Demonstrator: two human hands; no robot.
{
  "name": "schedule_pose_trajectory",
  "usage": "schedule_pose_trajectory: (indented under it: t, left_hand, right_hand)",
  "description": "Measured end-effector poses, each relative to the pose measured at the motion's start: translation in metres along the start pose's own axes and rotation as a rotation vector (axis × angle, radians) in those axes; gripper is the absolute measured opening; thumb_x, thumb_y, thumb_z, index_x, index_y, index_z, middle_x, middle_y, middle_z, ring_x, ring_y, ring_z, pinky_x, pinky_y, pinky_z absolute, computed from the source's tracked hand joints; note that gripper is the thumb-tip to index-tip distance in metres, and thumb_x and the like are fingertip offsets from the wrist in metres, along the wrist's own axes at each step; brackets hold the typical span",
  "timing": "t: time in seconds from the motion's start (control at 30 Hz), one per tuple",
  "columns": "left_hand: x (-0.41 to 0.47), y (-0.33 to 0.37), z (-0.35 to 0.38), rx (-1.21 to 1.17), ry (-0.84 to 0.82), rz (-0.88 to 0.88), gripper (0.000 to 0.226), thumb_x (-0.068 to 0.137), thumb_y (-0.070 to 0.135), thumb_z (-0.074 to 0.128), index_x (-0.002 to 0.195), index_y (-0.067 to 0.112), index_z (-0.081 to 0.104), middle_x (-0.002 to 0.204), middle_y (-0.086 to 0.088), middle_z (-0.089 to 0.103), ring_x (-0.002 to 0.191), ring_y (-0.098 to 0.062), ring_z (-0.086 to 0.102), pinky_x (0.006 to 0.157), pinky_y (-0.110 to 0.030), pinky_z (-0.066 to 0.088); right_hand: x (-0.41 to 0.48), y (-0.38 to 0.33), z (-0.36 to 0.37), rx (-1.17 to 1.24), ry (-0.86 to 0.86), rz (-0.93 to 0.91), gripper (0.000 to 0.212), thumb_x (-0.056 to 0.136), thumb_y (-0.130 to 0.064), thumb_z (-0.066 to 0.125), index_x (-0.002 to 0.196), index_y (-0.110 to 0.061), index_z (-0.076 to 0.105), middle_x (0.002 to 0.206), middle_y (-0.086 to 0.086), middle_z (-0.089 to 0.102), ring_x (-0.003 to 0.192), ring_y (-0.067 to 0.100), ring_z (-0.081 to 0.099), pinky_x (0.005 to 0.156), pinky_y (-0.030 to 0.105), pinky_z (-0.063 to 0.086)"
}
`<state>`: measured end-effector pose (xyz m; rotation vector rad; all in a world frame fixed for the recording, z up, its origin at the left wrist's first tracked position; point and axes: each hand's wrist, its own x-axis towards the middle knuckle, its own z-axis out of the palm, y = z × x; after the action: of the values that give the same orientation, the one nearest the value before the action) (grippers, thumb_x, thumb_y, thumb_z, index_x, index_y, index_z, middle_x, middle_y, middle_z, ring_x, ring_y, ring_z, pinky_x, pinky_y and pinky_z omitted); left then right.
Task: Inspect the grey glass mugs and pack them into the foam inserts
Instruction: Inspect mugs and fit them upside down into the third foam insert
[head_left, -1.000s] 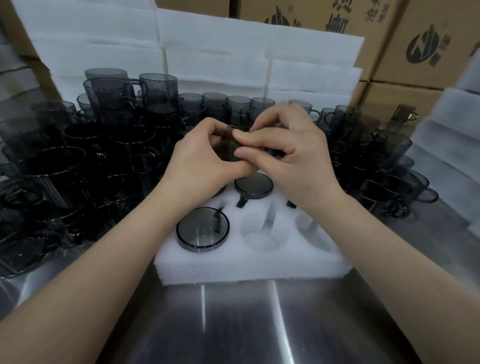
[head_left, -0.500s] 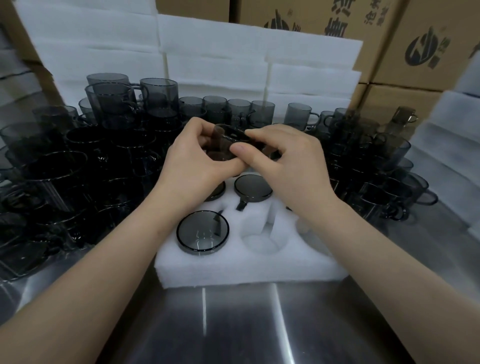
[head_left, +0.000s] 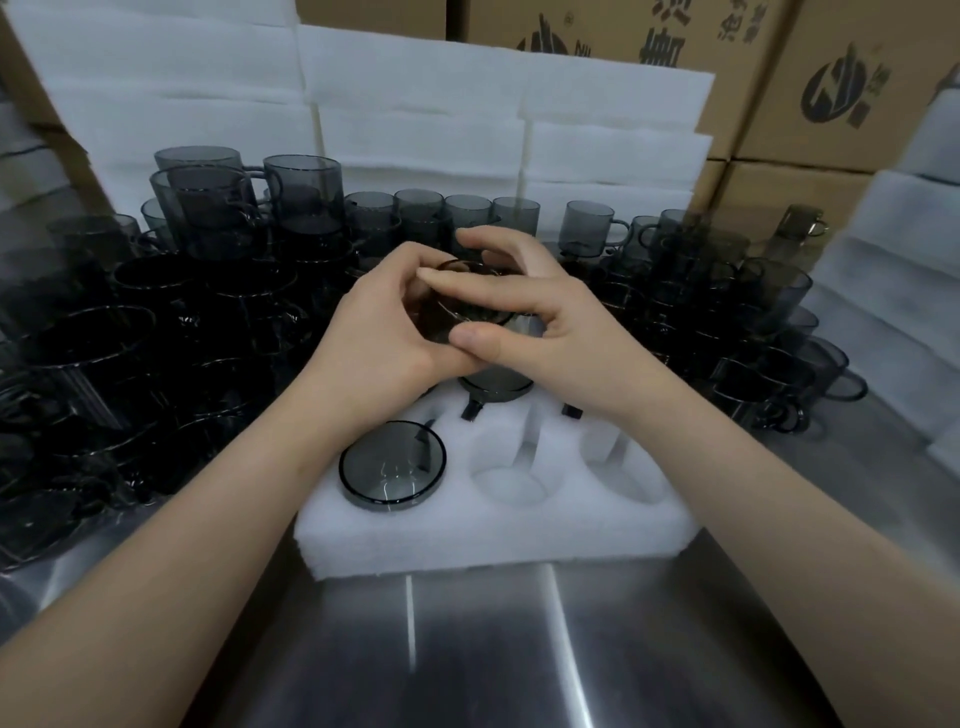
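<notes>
Both hands hold one grey glass mug (head_left: 462, 301) above the back of the white foam insert (head_left: 493, 530). My left hand (head_left: 379, 338) cups its left side, and my right hand (head_left: 540, 317) curls round it from the right with the thumb on the near wall. The mug's open mouth faces me. One mug (head_left: 393, 465) sits upside down in the insert's front-left hole. Another mug (head_left: 496, 387) sits in the back row, half hidden under my hands. Two front holes (head_left: 511, 473) are vacant.
Several loose grey mugs stand crowded at the left (head_left: 156, 322) and at the right (head_left: 753, 322) on the steel table (head_left: 467, 649). White foam sheets (head_left: 415, 114) are stacked behind, with cardboard boxes (head_left: 841, 78) at the back right and more foam (head_left: 898, 291) at the right edge.
The mug in my hands has been turned, so its open mouth now faces me. My right fingers have shifted round its rim. The mugs in the insert have not moved.
</notes>
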<state>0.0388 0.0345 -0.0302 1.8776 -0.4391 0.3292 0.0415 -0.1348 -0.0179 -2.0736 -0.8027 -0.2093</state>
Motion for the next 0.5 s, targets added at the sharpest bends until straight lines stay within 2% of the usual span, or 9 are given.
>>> schedule_pose_trajectory:
  t: [0.1,0.23,0.3,0.37,0.5]
  left_hand:
    - [0.0,0.002,0.001,-0.025,0.001,0.028,0.047,0.063,0.021,0.079,0.104,0.027,0.057,0.093,0.014,0.07,0.091,-0.003,0.064,0.083,-0.024,0.052]
    - [-0.001,0.003,0.0,-0.051,0.02,0.059,0.055,0.065,0.023,0.078,0.116,0.025,0.057,0.113,0.008,0.065,0.106,-0.005,0.062,0.096,-0.027,0.05]
    - [-0.001,0.003,0.0,-0.04,0.012,0.057,0.065,0.067,0.023,0.075,0.128,0.026,0.052,0.124,0.004,0.06,0.11,-0.008,0.061,0.097,-0.025,0.049]
    - [-0.001,0.002,0.001,-0.089,0.002,0.034,0.071,0.068,0.019,0.069,0.135,0.026,0.045,0.126,0.001,0.057,0.109,-0.009,0.062,0.093,-0.023,0.05]
    - [-0.002,0.001,0.001,-0.1,-0.023,0.062,0.068,0.071,0.019,0.064,0.133,0.027,0.04,0.122,0.0,0.056,0.11,-0.006,0.059,0.092,-0.025,0.048]
  right_hand:
    - [0.001,-0.001,0.001,0.07,0.107,-0.028,0.045,0.087,-0.019,0.067,0.129,-0.029,0.054,0.139,0.002,0.046,0.133,0.012,0.04,0.114,0.033,0.032]
    - [0.007,0.002,-0.003,0.275,0.219,0.126,0.032,0.099,-0.025,0.052,0.13,-0.02,0.059,0.126,0.004,0.062,0.117,0.009,0.058,0.104,0.035,0.046]
    - [0.009,0.007,-0.004,0.341,0.194,0.215,0.023,0.1,-0.021,0.051,0.117,-0.015,0.066,0.11,0.009,0.069,0.096,0.015,0.066,0.091,0.035,0.055]
    - [0.01,0.011,-0.005,0.406,0.175,0.27,0.013,0.097,-0.02,0.057,0.1,-0.014,0.069,0.095,0.012,0.07,0.079,0.019,0.067,0.079,0.033,0.057]
    - [0.011,0.014,-0.008,0.515,0.141,0.296,0.023,0.082,-0.034,0.068,0.087,-0.011,0.067,0.08,0.006,0.07,0.063,0.016,0.066,0.061,0.025,0.054]
